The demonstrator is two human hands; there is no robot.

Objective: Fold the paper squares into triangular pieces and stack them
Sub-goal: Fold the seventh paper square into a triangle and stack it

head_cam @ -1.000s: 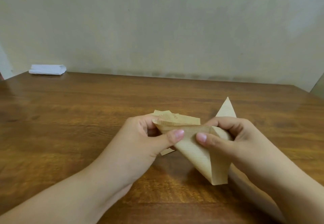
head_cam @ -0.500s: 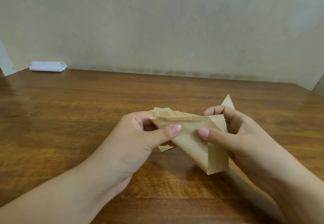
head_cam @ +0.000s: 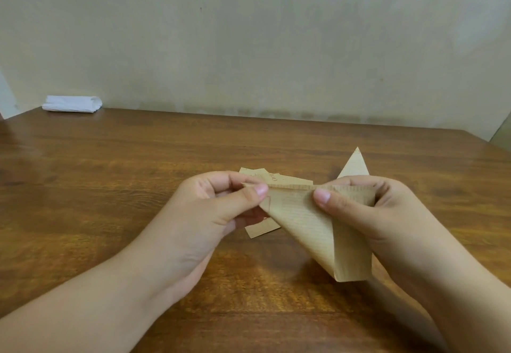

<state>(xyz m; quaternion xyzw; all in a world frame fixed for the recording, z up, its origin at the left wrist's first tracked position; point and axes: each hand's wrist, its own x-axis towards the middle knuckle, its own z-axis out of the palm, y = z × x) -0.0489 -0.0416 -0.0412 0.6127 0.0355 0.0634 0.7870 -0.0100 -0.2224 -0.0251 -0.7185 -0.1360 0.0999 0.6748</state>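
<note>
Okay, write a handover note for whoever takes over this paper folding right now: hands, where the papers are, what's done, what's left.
Left hand and right hand both pinch the top edge of the half-folded paper, held above the table.
Unfolded squares lie behind the hands.
A folded triangle pokes up behind the right hand.
Done: at least one triangle, as far as can be seen.
Left: finish this fold, stack it, fold the rest.
</note>
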